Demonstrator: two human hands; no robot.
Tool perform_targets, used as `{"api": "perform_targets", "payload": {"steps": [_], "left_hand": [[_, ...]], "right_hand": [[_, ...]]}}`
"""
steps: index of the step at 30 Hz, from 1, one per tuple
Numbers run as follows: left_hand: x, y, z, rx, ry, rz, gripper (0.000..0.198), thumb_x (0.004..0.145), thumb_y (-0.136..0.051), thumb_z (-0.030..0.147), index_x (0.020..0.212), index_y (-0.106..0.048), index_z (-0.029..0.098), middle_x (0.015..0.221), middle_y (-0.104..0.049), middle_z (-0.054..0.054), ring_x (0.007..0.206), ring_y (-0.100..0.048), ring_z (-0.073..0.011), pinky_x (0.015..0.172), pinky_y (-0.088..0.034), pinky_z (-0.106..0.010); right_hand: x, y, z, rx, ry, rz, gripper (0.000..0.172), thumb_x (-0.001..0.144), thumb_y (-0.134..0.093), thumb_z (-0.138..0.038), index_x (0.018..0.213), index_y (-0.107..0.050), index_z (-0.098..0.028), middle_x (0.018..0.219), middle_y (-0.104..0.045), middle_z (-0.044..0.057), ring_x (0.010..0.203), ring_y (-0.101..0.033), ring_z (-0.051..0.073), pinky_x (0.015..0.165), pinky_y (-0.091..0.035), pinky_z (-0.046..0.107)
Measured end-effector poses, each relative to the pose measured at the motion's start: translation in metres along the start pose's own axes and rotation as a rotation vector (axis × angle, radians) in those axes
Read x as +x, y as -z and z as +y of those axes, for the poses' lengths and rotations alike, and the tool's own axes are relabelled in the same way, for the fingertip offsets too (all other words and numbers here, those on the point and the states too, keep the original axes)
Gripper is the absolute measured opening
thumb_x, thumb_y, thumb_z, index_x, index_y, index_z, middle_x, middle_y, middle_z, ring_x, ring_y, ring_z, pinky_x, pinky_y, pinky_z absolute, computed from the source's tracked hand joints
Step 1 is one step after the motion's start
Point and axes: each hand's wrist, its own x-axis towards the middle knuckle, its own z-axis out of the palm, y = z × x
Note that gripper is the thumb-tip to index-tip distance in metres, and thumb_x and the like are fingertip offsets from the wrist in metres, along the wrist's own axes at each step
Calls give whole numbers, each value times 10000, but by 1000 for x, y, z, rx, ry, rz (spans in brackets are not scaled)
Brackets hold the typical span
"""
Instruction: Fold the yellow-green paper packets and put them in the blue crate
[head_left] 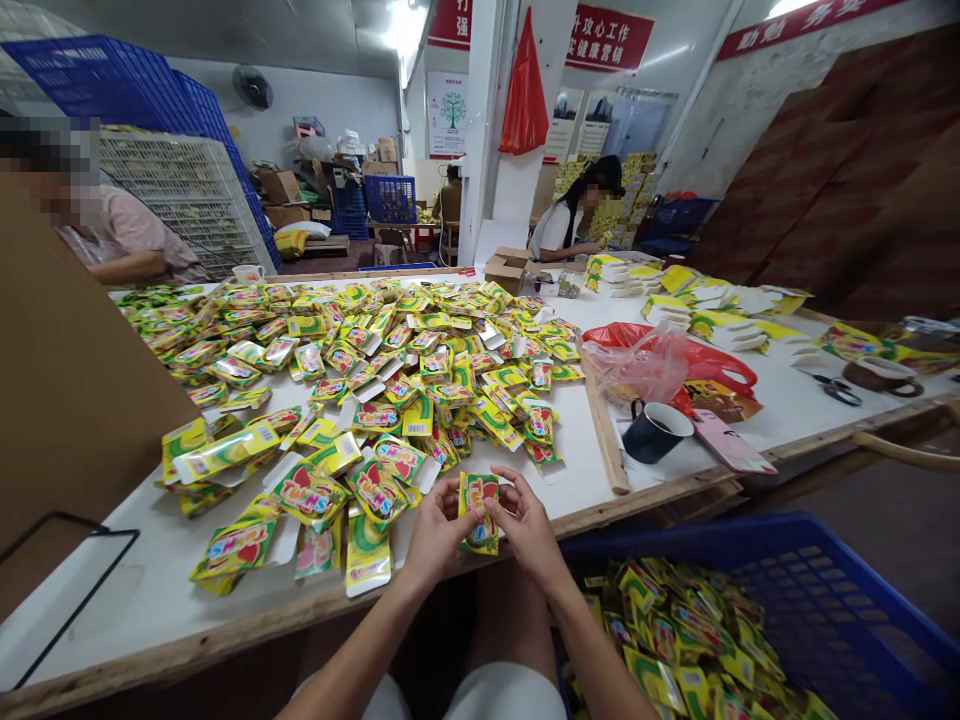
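Note:
Both my hands hold one small yellow-green packet (479, 514) upright at the near edge of the white table (150, 590). My left hand (435, 535) pinches its left side and my right hand (525, 528) grips its right side, fingers curled. Just beyond them a large heap of the same yellow-green packets (375, 390) spreads over the table. Several lie loose right beside my left hand.
A blue crate (810, 590) at my right knee holds several packets. A dark mug (654, 430), a red plastic bag (660, 360) and scissors (836, 388) sit to the right. A brown cardboard sheet (67, 400) stands at left. Other people sit at the far side.

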Motion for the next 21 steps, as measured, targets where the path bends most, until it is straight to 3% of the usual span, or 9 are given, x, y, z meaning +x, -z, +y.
{"api": "perform_targets", "payload": {"steps": [4,7,11,14,17,19,21], "left_hand": [[-3,-5,-3,15,-42,-62,474,723,-667,315,1109,-426,183,1066,-618,-131,945,-622,-238,825,-510,-392],[-12,0,13,326,-171,-14,545,761,-643,329,1224,-390,193,1153,-560,-124,1061,-555,-224,895,-469,-362],[-20,40,50,984,-401,162,391,836,-545,322,1194,-478,180,1180,-511,-106,1119,-470,-230,959,-376,-390],[-20,77,63,1441,-323,378,465,800,-582,336,1194,-504,101,1148,-496,-169,1079,-443,-310,894,-362,-457],[-18,93,62,1650,-208,469,527,741,-649,372,1146,-535,55,1197,-451,-219,1119,-388,-366,889,-332,-496],[-18,89,59,1629,-232,494,383,743,-648,355,1025,-593,101,1225,-429,-195,1141,-366,-362,899,-321,-499],[-19,77,58,1518,-343,514,175,790,-594,293,893,-618,154,1235,-417,-145,1153,-360,-330,917,-319,-484]], "right_hand": [[-4,0,-12,-66,19,43,523,803,-592,-346,1240,-365,-172,1052,-600,117,877,-612,201,792,-500,343],[-20,29,-34,-264,27,93,530,813,-557,-396,1269,-382,-191,1115,-582,121,927,-608,215,776,-507,333],[-49,107,-64,-835,4,298,515,749,-549,-508,1174,-539,-218,1070,-609,96,973,-582,264,865,-448,424],[-60,139,-65,-1037,25,405,534,718,-540,-547,1130,-579,-210,1087,-600,95,989,-562,279,881,-424,448],[-55,115,-50,-894,2,304,507,755,-523,-538,1114,-583,-185,1072,-608,105,948,-584,249,845,-456,395],[-48,78,-41,-777,20,167,439,789,-520,-497,1090,-591,-186,1058,-611,100,935,-587,231,838,-461,368],[-40,39,-35,-684,78,44,347,826,-513,-426,1076,-591,-198,1064,-599,85,946,-574,209,843,-457,341]]}}
